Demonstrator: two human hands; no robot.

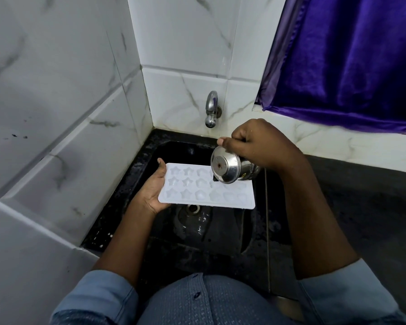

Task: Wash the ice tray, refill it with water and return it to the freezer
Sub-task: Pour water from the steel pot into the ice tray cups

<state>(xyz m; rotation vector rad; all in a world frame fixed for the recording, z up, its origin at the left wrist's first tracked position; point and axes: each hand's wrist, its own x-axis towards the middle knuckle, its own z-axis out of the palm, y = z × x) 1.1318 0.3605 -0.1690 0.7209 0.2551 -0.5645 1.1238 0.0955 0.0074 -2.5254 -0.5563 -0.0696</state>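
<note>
A white ice tray (204,188) with star-shaped and rounded cells is held level over the black sink (150,146). My left hand (154,188) grips its left end, thumb on the top rim and fingers underneath. My right hand (253,144) holds a small steel cup (227,168) tipped on its side above the tray's right half, its base facing the camera. A thin trickle of water shows at the cup's lower rim, above the middle cells.
A chrome tap (212,109) sticks out of the tiled back wall above the sink, with no water running. The sink drain (193,208) lies just below the tray. A purple curtain (349,62) hangs at the upper right over a marble ledge. Tiled wall closes the left side.
</note>
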